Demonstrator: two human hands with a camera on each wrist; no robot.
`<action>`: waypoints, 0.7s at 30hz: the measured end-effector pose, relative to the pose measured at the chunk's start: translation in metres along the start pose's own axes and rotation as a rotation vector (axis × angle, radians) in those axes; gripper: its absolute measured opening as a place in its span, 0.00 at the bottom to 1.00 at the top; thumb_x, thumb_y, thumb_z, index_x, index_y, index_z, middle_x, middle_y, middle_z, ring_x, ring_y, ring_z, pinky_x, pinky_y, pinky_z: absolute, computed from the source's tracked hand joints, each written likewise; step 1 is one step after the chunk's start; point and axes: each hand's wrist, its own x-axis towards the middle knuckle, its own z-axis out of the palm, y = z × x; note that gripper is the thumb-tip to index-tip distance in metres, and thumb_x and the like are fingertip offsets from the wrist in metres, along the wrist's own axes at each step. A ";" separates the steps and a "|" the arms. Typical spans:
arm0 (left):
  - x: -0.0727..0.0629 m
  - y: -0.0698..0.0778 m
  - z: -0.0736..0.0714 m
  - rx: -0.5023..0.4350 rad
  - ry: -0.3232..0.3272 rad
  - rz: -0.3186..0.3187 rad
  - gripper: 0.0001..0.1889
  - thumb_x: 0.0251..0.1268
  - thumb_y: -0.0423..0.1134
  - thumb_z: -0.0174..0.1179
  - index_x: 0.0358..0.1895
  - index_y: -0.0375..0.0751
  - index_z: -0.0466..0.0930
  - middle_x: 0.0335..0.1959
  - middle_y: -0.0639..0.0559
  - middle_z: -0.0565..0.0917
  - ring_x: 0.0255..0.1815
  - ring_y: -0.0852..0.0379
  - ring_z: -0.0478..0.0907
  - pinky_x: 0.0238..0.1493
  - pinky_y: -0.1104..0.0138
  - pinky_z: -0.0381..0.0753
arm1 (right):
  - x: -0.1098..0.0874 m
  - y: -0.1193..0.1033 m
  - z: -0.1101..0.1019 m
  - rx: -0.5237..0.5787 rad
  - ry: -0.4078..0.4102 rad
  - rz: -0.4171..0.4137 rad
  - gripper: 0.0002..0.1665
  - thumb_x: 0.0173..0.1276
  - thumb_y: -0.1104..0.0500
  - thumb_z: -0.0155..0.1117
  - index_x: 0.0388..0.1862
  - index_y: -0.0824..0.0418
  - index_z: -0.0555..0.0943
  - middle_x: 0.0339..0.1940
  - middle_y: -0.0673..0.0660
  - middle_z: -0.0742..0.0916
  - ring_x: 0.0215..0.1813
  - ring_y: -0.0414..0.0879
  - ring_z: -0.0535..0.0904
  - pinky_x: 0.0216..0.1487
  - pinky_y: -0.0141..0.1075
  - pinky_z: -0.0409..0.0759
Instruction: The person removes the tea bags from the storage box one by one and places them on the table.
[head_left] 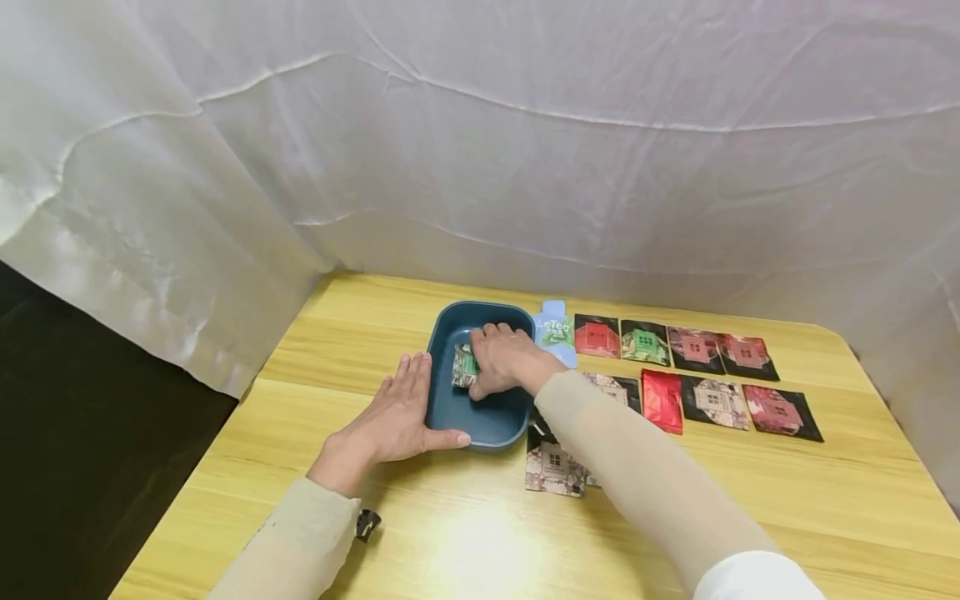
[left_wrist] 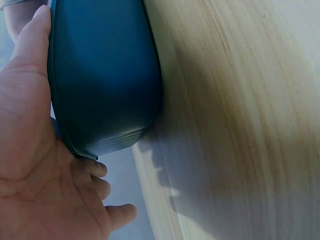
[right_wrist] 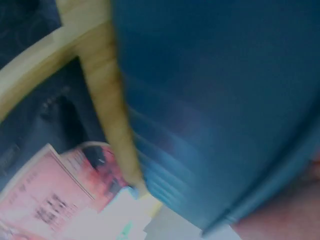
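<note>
A dark blue rectangular bin point(head_left: 487, 425) stands on the wooden table, and my left hand point(head_left: 390, 417) lies along its left side. The fingers of that hand are straight, while its thumb rests at the near rim. In the left wrist view the palm faces the bin's outer wall point(left_wrist: 107, 70). My right hand point(head_left: 502, 358) reaches down inside the bin, its thumb and fingers at a small tea sachet point(head_left: 463, 365) with a green label, which it pinches. Part of the sachet is hidden under the hand. The right wrist view mostly shows the bin's wall point(right_wrist: 210, 100), blurred.
Right of the bin, a light blue packet point(head_left: 555, 329) and several tea sachets point(head_left: 645, 342) form a back row. Nearer lie a red packet point(head_left: 662, 401) and more sachets point(head_left: 715, 402). A floral sachet point(head_left: 554, 462) sits by the bin's near right corner. White curtain point(head_left: 525, 183) hangs behind.
</note>
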 end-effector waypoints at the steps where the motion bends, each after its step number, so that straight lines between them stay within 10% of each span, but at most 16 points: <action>1: 0.000 0.001 0.000 0.000 -0.001 0.001 0.74 0.57 0.80 0.63 0.85 0.32 0.30 0.88 0.36 0.35 0.89 0.39 0.28 0.86 0.40 0.41 | -0.003 0.001 -0.002 0.007 0.020 -0.007 0.56 0.57 0.34 0.75 0.75 0.62 0.68 0.68 0.62 0.78 0.68 0.58 0.73 0.70 0.54 0.75; 21: -0.002 -0.001 0.001 0.002 0.031 0.013 0.76 0.53 0.82 0.63 0.86 0.32 0.31 0.88 0.35 0.38 0.89 0.38 0.32 0.86 0.39 0.44 | -0.120 0.060 -0.004 0.123 0.263 -0.119 0.50 0.50 0.40 0.78 0.65 0.67 0.74 0.48 0.55 0.78 0.48 0.49 0.71 0.50 0.44 0.77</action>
